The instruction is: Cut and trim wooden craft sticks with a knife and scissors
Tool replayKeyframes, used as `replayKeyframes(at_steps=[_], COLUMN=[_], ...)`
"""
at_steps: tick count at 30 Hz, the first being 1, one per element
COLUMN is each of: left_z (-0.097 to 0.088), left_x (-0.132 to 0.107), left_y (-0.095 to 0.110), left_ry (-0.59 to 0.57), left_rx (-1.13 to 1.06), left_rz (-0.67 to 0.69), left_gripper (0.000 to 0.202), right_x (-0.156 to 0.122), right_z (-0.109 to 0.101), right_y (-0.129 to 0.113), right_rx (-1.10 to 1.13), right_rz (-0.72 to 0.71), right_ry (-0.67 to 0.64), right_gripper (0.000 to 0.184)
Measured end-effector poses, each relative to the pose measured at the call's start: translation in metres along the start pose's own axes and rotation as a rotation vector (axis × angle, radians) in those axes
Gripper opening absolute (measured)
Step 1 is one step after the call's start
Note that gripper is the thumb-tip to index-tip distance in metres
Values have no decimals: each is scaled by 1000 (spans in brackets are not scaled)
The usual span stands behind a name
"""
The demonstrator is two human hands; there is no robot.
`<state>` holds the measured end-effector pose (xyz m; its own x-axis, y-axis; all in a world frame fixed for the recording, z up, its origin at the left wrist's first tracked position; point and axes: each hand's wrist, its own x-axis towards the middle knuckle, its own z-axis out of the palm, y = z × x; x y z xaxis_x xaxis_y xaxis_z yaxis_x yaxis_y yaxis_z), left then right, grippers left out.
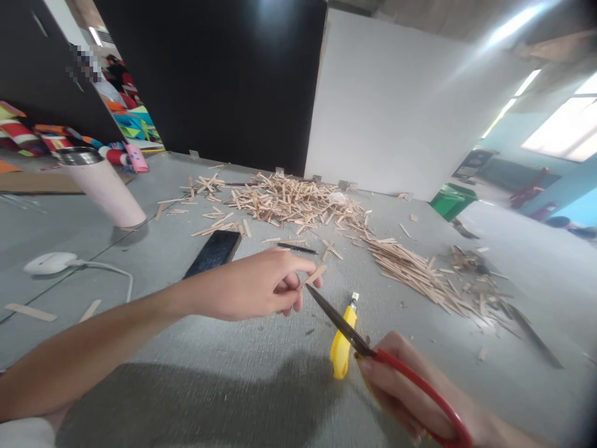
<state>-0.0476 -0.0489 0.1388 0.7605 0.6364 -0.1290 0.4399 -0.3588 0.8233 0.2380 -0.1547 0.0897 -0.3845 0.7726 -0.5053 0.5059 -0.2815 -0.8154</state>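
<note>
My left hand (254, 287) is closed in a pinch on a short wooden stick (316, 274), held above the grey table (242, 379). My right hand (410, 392) is wrapped round the red handles of a pair of scissors (354, 333). The scissor blades point up and left, and their tip sits right beside the stick at my left fingertips. Under the blades a yellow utility knife (342, 345) lies on the table.
A big heap of wooden sticks (293, 202) lies at the back, a second pile (415, 267) and offcuts to the right. A dark phone (213, 253), a pink tumbler (105, 186), a white corded device (50, 262) and a green bin (452, 200) are around.
</note>
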Motion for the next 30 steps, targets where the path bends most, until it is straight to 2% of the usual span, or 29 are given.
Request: replayKeyframes(at_steps=[5, 9, 12, 14, 17, 19, 24, 30], left_z=[-1, -2, -5, -6, -7, -6, -3, -3], left_x=[2, 3, 3, 2, 1, 1, 2, 3], left_y=[-2, 0, 4, 6, 8, 8, 6, 9], left_ry=[-7, -69, -97, -101, -110, -107, -77, -1], left_rx=[-55, -152, -144, -137, -123, -110, -122, -35], left_rz=[3, -40, -43, -37, -35, -35, -32, -45], left_gripper=[14, 19, 18, 16, 18, 22, 28, 32], right_x=[11, 6, 1, 0, 2, 5, 7, 2], right_z=[1, 0, -1, 0, 1, 2, 1, 3], right_y=[14, 3, -4, -4, 1, 6, 14, 4], right_rx=[162, 128, 100, 109, 153, 167, 178, 134], right_rz=[-41, -20, -33, -44, -52, -57, -23, 54], right_ry=[-110, -2, 6, 9, 114, 167, 193, 189], right_gripper=[69, 63, 60, 60, 62, 62, 61, 62])
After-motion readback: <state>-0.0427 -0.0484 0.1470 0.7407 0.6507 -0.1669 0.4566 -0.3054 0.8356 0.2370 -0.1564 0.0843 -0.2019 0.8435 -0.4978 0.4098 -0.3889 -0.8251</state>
